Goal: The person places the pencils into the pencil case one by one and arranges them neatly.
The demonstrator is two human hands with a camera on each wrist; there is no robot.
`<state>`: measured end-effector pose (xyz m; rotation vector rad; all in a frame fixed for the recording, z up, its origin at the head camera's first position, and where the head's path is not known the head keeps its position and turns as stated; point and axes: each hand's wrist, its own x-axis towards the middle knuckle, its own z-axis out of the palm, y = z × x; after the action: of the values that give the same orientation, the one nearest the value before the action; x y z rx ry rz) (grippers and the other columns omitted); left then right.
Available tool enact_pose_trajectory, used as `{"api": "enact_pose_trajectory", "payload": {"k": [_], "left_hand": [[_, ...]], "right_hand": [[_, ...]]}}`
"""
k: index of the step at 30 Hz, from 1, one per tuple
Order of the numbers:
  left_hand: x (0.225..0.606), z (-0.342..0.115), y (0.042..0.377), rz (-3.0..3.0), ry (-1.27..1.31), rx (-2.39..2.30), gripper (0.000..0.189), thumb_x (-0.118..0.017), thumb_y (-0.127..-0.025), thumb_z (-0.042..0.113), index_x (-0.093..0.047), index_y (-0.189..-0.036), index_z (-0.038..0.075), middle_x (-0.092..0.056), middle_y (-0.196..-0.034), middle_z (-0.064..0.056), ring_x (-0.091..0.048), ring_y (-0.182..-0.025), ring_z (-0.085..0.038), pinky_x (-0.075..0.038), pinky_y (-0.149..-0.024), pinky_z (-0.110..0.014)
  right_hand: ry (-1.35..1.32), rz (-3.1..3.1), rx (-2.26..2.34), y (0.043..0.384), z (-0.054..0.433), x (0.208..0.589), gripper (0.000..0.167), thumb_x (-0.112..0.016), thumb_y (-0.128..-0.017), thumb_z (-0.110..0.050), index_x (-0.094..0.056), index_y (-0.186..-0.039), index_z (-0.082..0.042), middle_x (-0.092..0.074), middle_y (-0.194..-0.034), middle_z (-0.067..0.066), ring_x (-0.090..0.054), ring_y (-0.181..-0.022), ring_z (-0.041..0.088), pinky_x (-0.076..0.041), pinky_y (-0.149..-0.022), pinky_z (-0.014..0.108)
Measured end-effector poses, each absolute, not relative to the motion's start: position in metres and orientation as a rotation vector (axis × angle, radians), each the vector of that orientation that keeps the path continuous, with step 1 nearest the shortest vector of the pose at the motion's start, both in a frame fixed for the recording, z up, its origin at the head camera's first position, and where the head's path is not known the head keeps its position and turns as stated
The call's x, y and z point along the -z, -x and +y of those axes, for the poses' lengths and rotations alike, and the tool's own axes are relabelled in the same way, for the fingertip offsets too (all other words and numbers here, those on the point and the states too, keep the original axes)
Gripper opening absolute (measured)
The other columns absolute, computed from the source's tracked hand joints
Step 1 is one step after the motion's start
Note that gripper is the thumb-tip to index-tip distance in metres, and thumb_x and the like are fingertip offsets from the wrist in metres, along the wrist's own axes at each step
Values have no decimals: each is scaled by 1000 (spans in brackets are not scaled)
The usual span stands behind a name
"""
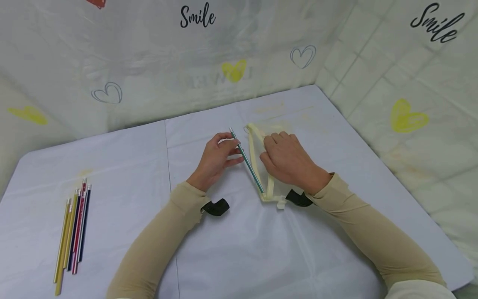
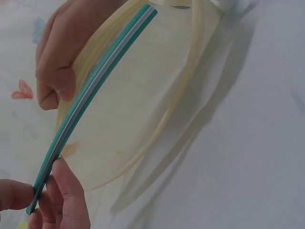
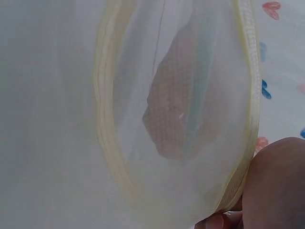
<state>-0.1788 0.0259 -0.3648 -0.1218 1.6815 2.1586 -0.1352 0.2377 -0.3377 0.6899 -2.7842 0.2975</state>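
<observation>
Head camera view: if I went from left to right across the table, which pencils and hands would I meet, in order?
The loose group of pencils → the person's left hand → the teal pencil → the right hand.

White-topped bench (image 1: pixel 128 176), thin dark seam (image 1: pixel 168 166) running front to back. Faint yellowish stains (image 1: pixel 269 109) near far edge. Left of seam: bunch of pencils (image 1: pixel 74 230), gold, red and dark blue, side by side, some overlapping, pale-capped ends toward far edge. Right of seam: translucent mesh pouch (image 1: pixel 257 160), pale-yellow edging, resting on bench, edge partly raised.
</observation>
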Motion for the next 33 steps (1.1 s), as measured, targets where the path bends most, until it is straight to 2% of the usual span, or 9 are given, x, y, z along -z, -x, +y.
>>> {"api": "enact_pose_trajectory", "payload": {"k": [6,9,25,33], "left_hand": [[370,35,177,1662,117,-2139,24,-60,-104,14,-51,-126,10,-63,-111,-7,-66,-91,-17,-68,-82,-34],[372,39,177,1659,112,-2122,28,-60,-104,13,-49,-130,9,-63,-107,-4,-67,-90,-17,-68,-78,-33],[369,51,174,1744,51,-2018,35,-64,-102,11,-56,-135,3,-67,-102,-6,-72,-76,-14,-68,-73,-31],[368,51,173,1761,36,-2002,39,-66,-100,9,-57,-138,2,-69,-108,-8,-72,-80,-13,-68,-74,-27]], "right_hand": [[-699,-2787,-305,134,237,338,25,-40,-95,-10,-39,-70,-9,-34,-66,4,-32,-61,25,-21,-61,30],[-706,-2772,-308,134,237,338,25,-40,-95,-10,-38,-70,-9,-34,-65,4,-31,-60,25,-20,-60,30],[-737,-2745,-300,132,235,338,25,-43,-96,-12,-42,-71,-8,-37,-65,4,-34,-60,25,-22,-59,30],[-743,-2743,-300,131,234,337,27,-43,-98,-12,-41,-71,-9,-35,-66,4,-32,-60,24,-21,-60,30]]}}
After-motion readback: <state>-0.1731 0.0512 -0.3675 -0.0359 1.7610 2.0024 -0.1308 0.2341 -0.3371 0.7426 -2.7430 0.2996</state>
